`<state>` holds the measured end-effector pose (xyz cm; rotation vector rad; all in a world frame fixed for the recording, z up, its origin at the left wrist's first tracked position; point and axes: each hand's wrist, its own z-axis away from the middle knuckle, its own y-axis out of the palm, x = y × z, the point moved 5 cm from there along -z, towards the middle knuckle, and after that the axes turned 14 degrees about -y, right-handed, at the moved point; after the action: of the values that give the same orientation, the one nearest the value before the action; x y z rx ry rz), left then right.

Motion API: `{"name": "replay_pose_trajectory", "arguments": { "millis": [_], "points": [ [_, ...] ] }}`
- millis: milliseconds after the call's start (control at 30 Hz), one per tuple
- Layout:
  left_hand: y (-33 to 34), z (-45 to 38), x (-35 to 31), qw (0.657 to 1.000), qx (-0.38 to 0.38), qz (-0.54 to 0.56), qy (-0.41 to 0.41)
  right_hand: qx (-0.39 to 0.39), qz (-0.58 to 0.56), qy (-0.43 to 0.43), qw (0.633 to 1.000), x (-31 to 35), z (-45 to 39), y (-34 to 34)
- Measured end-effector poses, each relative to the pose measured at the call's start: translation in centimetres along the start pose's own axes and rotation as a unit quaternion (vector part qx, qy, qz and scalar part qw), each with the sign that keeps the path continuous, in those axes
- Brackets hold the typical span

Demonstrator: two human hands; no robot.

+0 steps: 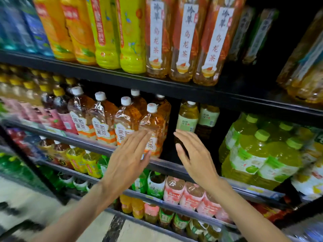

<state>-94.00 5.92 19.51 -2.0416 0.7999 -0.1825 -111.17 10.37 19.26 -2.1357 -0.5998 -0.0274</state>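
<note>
Neither grip is closed: the left grip [129,159] and right grip [194,158] are held flat, fingers straight, nothing grasped. The amber tea bottle [154,126] is seen behind the left fingertips, at the front of the middle shelf [167,165]: clear crinkled plastic, ribbed white cap, white-and-orange label

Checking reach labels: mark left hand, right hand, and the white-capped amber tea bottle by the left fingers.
left hand [129,157]: head view, back of hand.
right hand [195,159]: head view, back of hand.
amber tea bottle [155,124]: head view, shoulder under its cap.
</note>
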Motion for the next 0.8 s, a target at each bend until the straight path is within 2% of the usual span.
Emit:
{"name": "replay_pose_trajectory", "arguments": {
  "millis": [100,200,367,467,800],
  "points": [
    [-4.7,0.5,4.2,0.995,-0.023,-0.061,-0.081,0.016,0.016,-0.103,0.994,4.0,-3.7,-0.1],
    [-8.3,3.2,9.4,0.979,-0.036,-0.128,-0.153,0.033,-0.005,-0.17,0.985,7.9,-6.7,1.8],
    [-15.1,9.7,16.6,0.939,-0.032,-0.243,-0.243,0.064,-0.059,-0.245,0.966,16.9,-10.6,6.4],
    [-19.5,13.9,19.8,0.909,-0.04,-0.306,-0.281,0.05,-0.096,-0.286,0.952,23.1,-12.6,9.2],
    [-32.3,27.3,32.7,0.818,0.003,-0.397,-0.416,0.088,-0.173,-0.389,0.901,43.8,-17.5,19.4]
  ]
}}
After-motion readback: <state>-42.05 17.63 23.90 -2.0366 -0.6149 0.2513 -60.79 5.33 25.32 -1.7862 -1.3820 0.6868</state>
